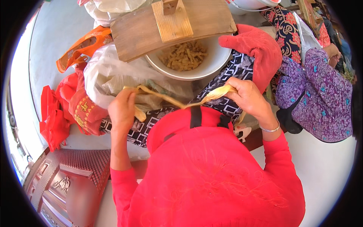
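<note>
My left hand (121,110) and my right hand (248,96) each grip one end of a long, pale yellow dried husk strip (177,102), stretched between them above my lap. A second bit of husk pokes out under the left fist. Just beyond the hands stands a white bowl (211,64) holding several tan, chopped pieces (184,55). A wooden board (140,32) with a lighter wooden block on it lies across the bowl's far rim.
A clear plastic bag (107,73) of husks lies left of the bowl, with orange and red bags (56,113) beyond it. A red mitt (261,47) rests right of the bowl. A person in a purple patterned top (321,98) sits at the right.
</note>
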A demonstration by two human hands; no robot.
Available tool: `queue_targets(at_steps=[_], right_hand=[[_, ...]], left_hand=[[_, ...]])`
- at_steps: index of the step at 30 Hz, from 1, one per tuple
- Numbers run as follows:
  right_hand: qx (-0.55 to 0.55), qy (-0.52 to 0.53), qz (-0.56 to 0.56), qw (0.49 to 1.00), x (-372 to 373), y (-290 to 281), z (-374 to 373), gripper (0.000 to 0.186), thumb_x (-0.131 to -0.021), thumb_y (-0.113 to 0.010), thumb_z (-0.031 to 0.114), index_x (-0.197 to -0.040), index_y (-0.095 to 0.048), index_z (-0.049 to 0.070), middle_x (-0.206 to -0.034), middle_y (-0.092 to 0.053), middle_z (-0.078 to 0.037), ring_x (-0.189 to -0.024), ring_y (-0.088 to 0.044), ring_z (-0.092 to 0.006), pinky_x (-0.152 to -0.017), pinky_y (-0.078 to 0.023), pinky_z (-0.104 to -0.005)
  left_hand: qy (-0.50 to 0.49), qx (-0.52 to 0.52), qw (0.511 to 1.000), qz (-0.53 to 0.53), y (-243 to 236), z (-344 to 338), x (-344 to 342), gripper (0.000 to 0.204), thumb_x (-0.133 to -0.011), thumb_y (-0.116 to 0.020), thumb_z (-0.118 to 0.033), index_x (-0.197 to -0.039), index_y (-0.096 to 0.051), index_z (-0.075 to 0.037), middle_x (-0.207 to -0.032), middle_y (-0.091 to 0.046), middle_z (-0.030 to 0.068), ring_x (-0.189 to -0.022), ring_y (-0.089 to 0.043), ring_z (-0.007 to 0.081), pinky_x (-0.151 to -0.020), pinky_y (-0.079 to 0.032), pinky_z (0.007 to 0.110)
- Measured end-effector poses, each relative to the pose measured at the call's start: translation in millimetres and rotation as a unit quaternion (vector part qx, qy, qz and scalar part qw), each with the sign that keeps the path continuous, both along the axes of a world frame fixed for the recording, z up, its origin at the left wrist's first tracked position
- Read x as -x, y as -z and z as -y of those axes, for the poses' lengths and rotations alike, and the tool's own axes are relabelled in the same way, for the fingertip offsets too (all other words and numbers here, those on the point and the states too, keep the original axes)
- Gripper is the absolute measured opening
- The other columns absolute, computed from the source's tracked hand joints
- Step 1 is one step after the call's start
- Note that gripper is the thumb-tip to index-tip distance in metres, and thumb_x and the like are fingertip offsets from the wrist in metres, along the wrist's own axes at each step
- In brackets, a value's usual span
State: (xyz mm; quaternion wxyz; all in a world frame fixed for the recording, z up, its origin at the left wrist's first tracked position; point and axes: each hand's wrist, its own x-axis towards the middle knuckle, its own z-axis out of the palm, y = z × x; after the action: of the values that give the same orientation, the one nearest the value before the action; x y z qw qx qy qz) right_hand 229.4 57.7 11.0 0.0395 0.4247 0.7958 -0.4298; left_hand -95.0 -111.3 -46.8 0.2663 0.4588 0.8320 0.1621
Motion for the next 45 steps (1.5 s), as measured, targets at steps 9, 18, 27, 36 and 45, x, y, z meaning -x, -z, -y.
queue_targets(at_steps=[9, 18, 27, 36, 45], right_hand=[[-0.12, -0.053, -0.095, 0.987, 85.1, 37.6, 43.7, 0.022, -0.082, -0.066, 0.022, -0.079, -0.052, 0.005, -0.062, -0.056, -0.018, -0.062, -0.06, -0.0391, -0.053, -0.045, -0.0468], [0.048, -0.057, -0.071, 0.995, 8.0, 23.5, 14.9, 0.027, -0.085, -0.067, 0.024, -0.08, -0.052, 0.003, -0.066, -0.055, -0.017, -0.063, -0.058, -0.0361, -0.055, -0.043, -0.0435], [-0.183, -0.134, -0.059, 0.972, 33.9, 11.5, 28.1, 0.029, -0.083, -0.068, 0.03, -0.073, -0.052, 0.007, -0.062, -0.058, -0.01, -0.055, -0.061, -0.0281, -0.048, -0.047, -0.0386], [-0.199, -0.009, -0.129, 0.971, 33.6, -3.1, 8.5, 0.028, -0.082, -0.072, 0.025, -0.096, -0.06, 0.004, -0.08, -0.062, -0.01, -0.068, -0.062, -0.0289, -0.059, -0.048, -0.0367], [-0.219, 0.063, -0.085, 0.97, 42.5, 39.4, -9.8, 0.033, -0.091, -0.063, 0.028, -0.07, -0.055, 0.003, -0.056, -0.049, -0.017, -0.047, -0.052, -0.0318, -0.045, -0.04, -0.0359]], left_hand=[[0.014, -0.045, 0.902, 0.429, -20.8, -34.3, -92.7, 0.039, -0.092, -0.059, -0.016, -0.127, -0.052, 0.0, -0.096, -0.066, 0.0173, -0.093, -0.064, 0.0217, -0.08, -0.05, 0.033], [-0.002, 0.024, 0.999, -0.032, 8.2, -0.7, -8.2, 0.02, -0.096, -0.053, -0.025, -0.099, -0.064, -0.009, -0.074, -0.063, 0.0194, -0.072, -0.064, 0.0368, -0.063, -0.047, 0.044], [0.285, -0.191, 0.939, 0.027, -39.1, -51.1, -91.2, 0.061, -0.069, -0.068, -0.002, -0.128, -0.051, -0.001, -0.131, -0.051, 0.0191, -0.125, -0.046, 0.0366, -0.107, -0.033, 0.05], [0.15, -0.034, 0.929, 0.336, -18.6, -75.4, -110.9, 0.02, -0.093, -0.053, -0.015, -0.109, -0.059, -0.004, -0.086, -0.063, 0.024, -0.085, -0.06, 0.0443, -0.07, -0.046, 0.049], [0.205, 0.023, 0.937, 0.283, -32.1, -87.3, -94.9, 0.023, -0.093, -0.06, -0.023, -0.09, -0.064, 0.0, -0.062, -0.054, 0.0136, -0.054, -0.047, 0.0221, -0.055, -0.041, 0.036]])
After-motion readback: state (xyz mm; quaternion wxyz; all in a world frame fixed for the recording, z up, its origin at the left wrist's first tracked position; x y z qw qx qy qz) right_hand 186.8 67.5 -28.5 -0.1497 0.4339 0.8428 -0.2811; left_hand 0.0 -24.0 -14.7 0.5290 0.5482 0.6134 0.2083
